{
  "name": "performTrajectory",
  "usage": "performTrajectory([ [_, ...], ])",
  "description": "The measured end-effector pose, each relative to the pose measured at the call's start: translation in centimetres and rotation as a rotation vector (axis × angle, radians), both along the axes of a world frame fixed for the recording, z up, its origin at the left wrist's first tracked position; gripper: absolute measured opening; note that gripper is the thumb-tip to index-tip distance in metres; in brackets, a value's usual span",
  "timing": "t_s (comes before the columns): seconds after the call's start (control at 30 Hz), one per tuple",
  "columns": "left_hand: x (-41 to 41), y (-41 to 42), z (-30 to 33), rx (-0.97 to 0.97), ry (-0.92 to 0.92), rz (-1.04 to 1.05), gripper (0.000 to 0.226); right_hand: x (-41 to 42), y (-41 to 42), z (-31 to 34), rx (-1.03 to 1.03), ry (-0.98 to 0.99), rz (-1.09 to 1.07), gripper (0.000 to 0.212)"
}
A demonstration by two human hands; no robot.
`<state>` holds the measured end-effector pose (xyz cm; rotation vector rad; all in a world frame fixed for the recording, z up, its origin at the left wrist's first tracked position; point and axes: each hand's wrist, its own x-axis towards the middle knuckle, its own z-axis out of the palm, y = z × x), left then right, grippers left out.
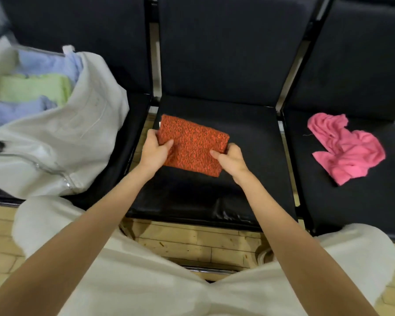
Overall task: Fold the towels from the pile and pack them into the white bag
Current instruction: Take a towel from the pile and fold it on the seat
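Fingers (169, 143): curling onto the orange towel (193, 145), thumbs on top, other digits hidden beneath.
Left hand (155, 152): gripping the towel's left edge.
Right hand (232, 159): gripping its near right corner.
Orange towel: folded into a compact rectangle, being held above the middle seat (249, 124).
Bag (62, 142): lying open on the left seat, blue and green towels inside.
Pink towel (347, 148): lying crumpled on the right seat, unfolded.
Step, as judged: folding finishing; the next move is carrying the towel left into the bag's opening.

bag (62, 142) on left chair, folded towel (193, 144) over middle chair, crumpled towel (347, 149) on right chair
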<state>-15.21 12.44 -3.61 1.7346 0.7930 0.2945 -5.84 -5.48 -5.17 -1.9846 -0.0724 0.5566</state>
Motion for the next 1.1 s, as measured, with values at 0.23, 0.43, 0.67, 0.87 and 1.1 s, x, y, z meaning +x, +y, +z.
performTrajectory([
  [0.23,-3.8,8.6,6.5,-0.007,-0.156,0.194,0.031,-2.3,9.8,6.1,0.189,-0.012,0.176,0.030],
  [0.43,-7.6,14.9,9.6,0.123,-0.240,0.227,0.032,-4.0,17.6,9.2,0.299,-0.029,0.212,0.037],
  [0.67,-9.3,24.6,11.7,0.205,-0.231,0.290,0.024,-4.5,26.6,11.2,0.367,0.131,0.311,0.038],
  [0.87,-9.3,32.6,14.8,0.459,-0.233,0.297,0.041,-3.7,36.6,12.5,0.369,-0.075,0.369,0.039],
  [1.1,-8.3,36.2,12.8,0.521,0.033,0.281,0.040,-3.1,43.4,10.0,0.006,-0.214,0.430,0.036],
])
